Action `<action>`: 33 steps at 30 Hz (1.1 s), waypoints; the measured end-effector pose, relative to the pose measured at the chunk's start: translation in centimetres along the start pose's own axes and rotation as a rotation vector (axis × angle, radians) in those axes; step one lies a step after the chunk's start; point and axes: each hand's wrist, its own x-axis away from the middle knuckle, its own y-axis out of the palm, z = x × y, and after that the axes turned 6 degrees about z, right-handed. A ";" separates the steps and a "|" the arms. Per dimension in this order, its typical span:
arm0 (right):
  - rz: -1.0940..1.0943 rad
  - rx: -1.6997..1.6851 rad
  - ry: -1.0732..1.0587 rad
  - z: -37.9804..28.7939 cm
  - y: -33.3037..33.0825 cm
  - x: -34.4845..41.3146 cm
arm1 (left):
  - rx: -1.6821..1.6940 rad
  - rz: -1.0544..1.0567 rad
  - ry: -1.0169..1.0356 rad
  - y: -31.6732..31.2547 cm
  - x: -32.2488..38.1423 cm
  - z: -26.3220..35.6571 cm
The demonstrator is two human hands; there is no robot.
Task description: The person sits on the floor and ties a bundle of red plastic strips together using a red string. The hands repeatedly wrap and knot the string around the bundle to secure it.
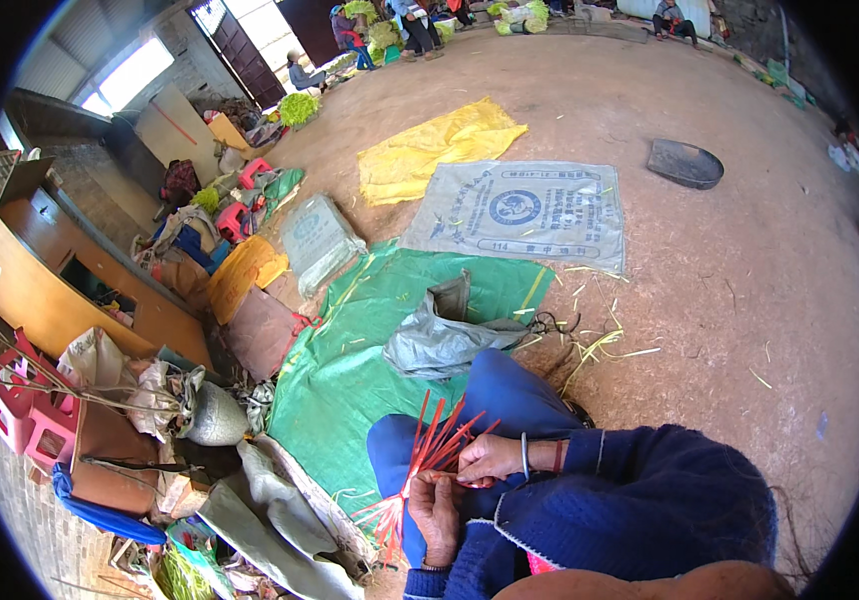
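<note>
Over my lap, my left hand (433, 510) pinches a spread bundle of red plastic strips (429, 450), which fan out on both sides of the fingers. Close against it, my right hand (489, 459), with a metal bangle at the wrist, has its fingertips closed on the strips near the bundle's middle. Some strip ends lie across the blue trouser legs (392, 450). The exact hold of the fingertips is partly hidden. Beyond my knees a crumpled grey sack (429, 345) lies on a green woven sheet (369, 322).
A printed grey sack (527, 210), a yellow sack (437, 150) and a black scoop-like pan (686, 163) lie on the earthen floor ahead. On the left are pink plastic stools (32, 405), a wooden cabinet (84, 285) and heaped bags. Several people are at the far end near green bundles.
</note>
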 end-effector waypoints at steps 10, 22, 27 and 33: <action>0.017 0.099 -0.054 0.0 0.3 -0.1 | 0.020 -0.039 -0.040 -0.5 -0.4 0.2; 0.140 0.290 -0.208 0.2 0.5 -0.4 | 0.034 -0.099 -0.099 -0.6 -0.8 -0.2; 0.181 0.158 -0.096 0.0 0.4 0.0 | 0.057 -0.060 -0.042 -0.4 -0.4 -0.5; 0.130 0.021 -0.087 0.0 -0.1 0.3 | 0.026 -0.007 -0.035 0.0 -0.3 -0.7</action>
